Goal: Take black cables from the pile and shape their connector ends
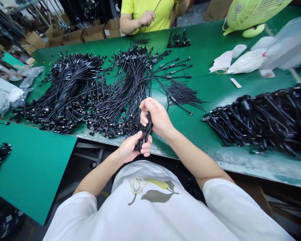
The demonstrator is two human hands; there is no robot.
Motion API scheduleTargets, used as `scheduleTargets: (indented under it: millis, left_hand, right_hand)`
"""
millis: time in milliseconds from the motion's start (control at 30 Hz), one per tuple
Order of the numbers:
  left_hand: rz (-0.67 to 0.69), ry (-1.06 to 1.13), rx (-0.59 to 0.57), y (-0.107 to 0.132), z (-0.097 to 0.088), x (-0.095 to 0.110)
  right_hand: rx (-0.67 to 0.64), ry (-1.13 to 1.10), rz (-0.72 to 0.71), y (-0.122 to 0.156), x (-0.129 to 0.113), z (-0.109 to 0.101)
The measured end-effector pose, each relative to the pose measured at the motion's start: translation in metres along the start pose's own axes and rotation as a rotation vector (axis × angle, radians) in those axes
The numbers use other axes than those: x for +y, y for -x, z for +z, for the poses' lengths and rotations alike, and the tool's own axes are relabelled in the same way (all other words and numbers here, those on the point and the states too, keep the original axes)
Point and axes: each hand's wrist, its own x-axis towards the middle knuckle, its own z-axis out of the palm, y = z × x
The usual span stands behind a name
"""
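A folded black cable (146, 132) is held between my two hands, close to the table's front edge. My left hand (134, 145) wraps round its lower end, fingers closed. Higher up, my right hand (157, 117) is closed at the upper end of the bundle, thumb and forefinger pinched together; whether a tie is between them is too small to tell. Just beyond my hands lies a spread pile of loose black cables (130, 80) with small plugs at their ends. To its right is a heap of thin black ties (184, 92).
Another cable pile (70, 83) lies at left, and a large heap of bundled cables (263, 117) at right. A co-worker in yellow (147, 16) sits across the green table (203, 43). Plastic bags (251, 62) and a green fan (253, 13) stand at back right.
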Motion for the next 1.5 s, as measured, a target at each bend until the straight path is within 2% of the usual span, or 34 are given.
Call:
scheduleTargets:
  millis: [100, 167, 233, 300, 367, 433, 533, 600, 733, 800, 867, 933, 1033, 1133, 1200, 1267, 1367, 1433, 1500]
  left_hand:
    - [0.128, -0.071, 0.124, -0.003, -0.006, 0.002]
    - [0.239, -0.254, 0.225, -0.007, -0.012, 0.004]
    - [0.261, -0.483, 0.249, -0.008, -0.015, 0.006]
    - [0.212, -0.65, 0.177, -0.008, -0.016, 0.008]
    - [0.165, -0.742, 0.1, -0.005, -0.014, 0.01]
    - [0.15, -0.855, 0.082, -0.003, -0.013, 0.01]
    - [0.161, -1.178, 0.108, -0.002, -0.014, 0.009]
    - [0.234, -1.45, 0.12, -0.003, -0.016, 0.009]
    - [0.445, -1.915, 0.145, -0.012, -0.024, 0.008]
    - [0.466, -2.081, 0.156, -0.016, -0.027, 0.007]
    - [0.443, -2.156, 0.151, -0.018, -0.028, 0.006]
    - [0.387, -2.104, 0.144, -0.018, -0.027, 0.007]
    - [0.21, -1.873, 0.124, -0.018, -0.021, 0.01]
    - [0.01, -1.645, 0.025, -0.021, -0.017, 0.017]
    - [-0.06, -1.563, -0.054, -0.024, -0.016, 0.022]
    - [-0.061, -1.55, -0.103, -0.027, -0.017, 0.024]
    - [0.023, -1.595, -0.135, -0.025, -0.018, 0.021]
    - [0.105, -1.638, -0.122, -0.023, -0.016, 0.017]
    - [0.155, -1.609, -0.07, -0.021, -0.013, 0.012]
  right_hand:
    - [-0.119, 0.503, -0.28, 0.002, -0.018, -0.018]
    - [-0.311, 0.919, -0.501, 0.008, -0.032, -0.024]
    - [-0.57, 1.271, -0.638, 0.016, -0.038, -0.027]
    - [-0.8, 1.544, -0.614, 0.022, -0.037, -0.029]
    - [-0.926, 1.717, -0.489, 0.027, -0.032, -0.031]
    - [-1.002, 1.763, -0.351, 0.029, -0.028, -0.034]
    - [-1.089, 1.682, -0.192, 0.032, -0.028, -0.037]
    - [-1.085, 1.621, -0.073, 0.033, -0.03, -0.039]
    - [-0.959, 1.544, 0.165, 0.035, -0.032, -0.042]
    - [-0.966, 1.462, 0.209, 0.035, -0.031, -0.043]
    - [-0.996, 1.442, 0.201, 0.036, -0.028, -0.044]
    - [-0.992, 1.552, 0.135, 0.039, -0.024, -0.045]
    - [-0.959, 1.739, -0.039, 0.046, -0.014, -0.047]
    - [-0.954, 1.791, -0.183, 0.053, -0.002, -0.053]
    - [-0.94, 1.803, -0.301, 0.057, 0.003, -0.058]
    - [-0.904, 1.809, -0.437, 0.061, 0.006, -0.062]
    - [-0.86, 1.808, -0.592, 0.068, 0.005, -0.065]
    - [-0.86, 1.804, -0.629, 0.071, 0.001, -0.066]
    - [-0.852, 1.795, -0.605, 0.072, -0.006, -0.065]
